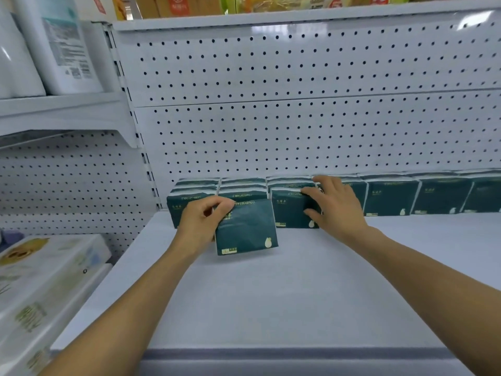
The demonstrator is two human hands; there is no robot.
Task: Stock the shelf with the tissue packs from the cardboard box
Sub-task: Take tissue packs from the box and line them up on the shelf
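— Evidently the left hand [202,221] pinches a green tissue pack [245,229] upright, front of the shelf [271,294] row?
— Yes; the right hand [334,206], fingers straight, steadies its neighbour pack [291,210] (probably against toppling).

The shelf [271,294] is bare in front of the row of packs [390,196] along the pegboard [298,131]. One pack [246,229] stands forward at left; an upper shelf [271,20] caps the space above.
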